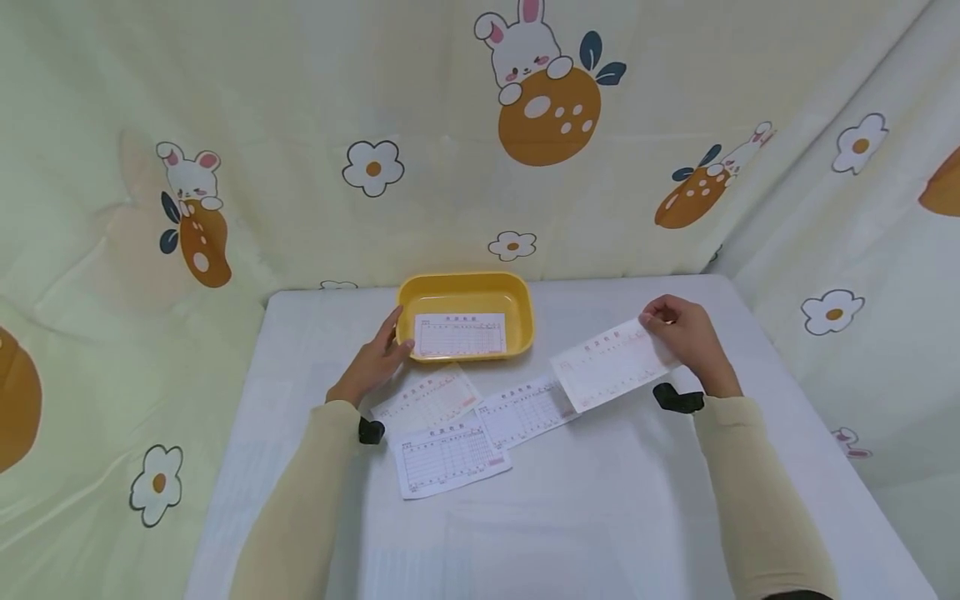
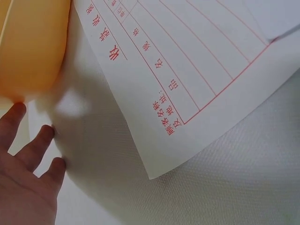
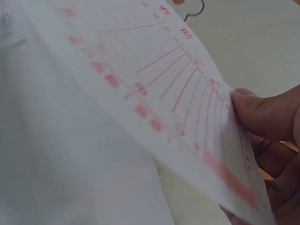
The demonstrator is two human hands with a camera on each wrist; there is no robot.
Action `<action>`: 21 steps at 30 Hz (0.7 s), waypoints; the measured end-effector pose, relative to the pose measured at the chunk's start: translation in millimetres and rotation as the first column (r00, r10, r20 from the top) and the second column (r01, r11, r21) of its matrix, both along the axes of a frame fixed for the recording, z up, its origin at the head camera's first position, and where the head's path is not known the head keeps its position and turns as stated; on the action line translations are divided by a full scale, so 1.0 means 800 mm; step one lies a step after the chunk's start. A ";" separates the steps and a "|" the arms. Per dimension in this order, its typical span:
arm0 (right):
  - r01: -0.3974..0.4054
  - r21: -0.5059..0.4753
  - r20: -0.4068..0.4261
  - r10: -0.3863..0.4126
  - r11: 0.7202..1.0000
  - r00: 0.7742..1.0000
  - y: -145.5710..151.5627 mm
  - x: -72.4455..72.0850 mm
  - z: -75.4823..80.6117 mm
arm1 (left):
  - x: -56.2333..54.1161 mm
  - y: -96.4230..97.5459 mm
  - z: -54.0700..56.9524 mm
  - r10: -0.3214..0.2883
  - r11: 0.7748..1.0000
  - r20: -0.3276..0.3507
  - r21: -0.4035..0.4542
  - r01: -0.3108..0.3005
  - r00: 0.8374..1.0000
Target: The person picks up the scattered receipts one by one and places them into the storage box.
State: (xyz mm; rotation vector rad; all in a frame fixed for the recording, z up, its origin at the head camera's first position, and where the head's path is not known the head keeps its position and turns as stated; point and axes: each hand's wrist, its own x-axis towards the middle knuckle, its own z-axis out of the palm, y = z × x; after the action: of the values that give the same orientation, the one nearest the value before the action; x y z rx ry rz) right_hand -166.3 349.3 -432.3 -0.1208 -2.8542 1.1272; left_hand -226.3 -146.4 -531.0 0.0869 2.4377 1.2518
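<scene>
My right hand pinches a receipt slip by its upper right corner, thumb on top. In the right wrist view that red-printed slip bends and hangs at a slant above the table. At the yellow tray, my left hand touches the left side and front corner with loosely spread fingers. One receipt slip lies inside the tray. Before it, three more overlap on the table: a red-printed slip, a dark-printed slip and another dark-printed slip partly under the held one.
A white cloth covers the table. Behind it hangs a pale curtain with rabbit and flower prints, close to the tray's back edge. More curtain closes off the right side. Black bands show at both wrists.
</scene>
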 end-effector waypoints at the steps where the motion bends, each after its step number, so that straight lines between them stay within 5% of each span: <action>1: 0.012 -0.019 0.000 -0.012 1.000 1.000 -0.003 -0.001 0.000 | 0.000 0.001 0.000 -0.004 1.000 -0.002 -0.003 0.004 1.000; 10: 0.071 -0.148 -0.030 -0.076 0.986 0.997 -0.047 -0.022 0.001 | 0.002 0.001 0.000 0.001 1.000 -0.024 0.001 -0.001 1.000; 21: 0.035 -0.198 -0.079 -0.051 0.980 0.996 -0.094 -0.046 0.001 | 0.003 0.002 0.000 0.001 1.000 -0.038 0.022 0.000 0.999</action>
State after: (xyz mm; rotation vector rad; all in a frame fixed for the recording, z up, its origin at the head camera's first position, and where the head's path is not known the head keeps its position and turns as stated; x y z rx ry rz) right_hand -203.2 274.1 -431.6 -0.1418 -2.6497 1.3689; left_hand -224.2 -144.5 -531.2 0.1178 2.4569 1.2885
